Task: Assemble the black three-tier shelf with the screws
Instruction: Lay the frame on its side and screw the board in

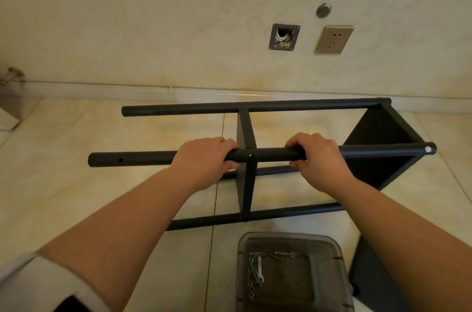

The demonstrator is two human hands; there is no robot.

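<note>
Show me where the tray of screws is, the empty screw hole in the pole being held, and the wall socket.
tray of screws point(329, 242): head view, on the tray's far right rim.
empty screw hole point(120, 159): head view, on the hole near the pole's left end.
wall socket point(334, 40): head view, centre of its faceplate.

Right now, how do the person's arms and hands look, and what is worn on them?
Both forearms are bare, and the left hand and right hand have no gloves, rings or watch that I can see. Only on the left arm, a short light-coloured sleeve shows at the bottom corner, with a dark patch at its lower edge. No sleeve shows on the right arm.
</note>
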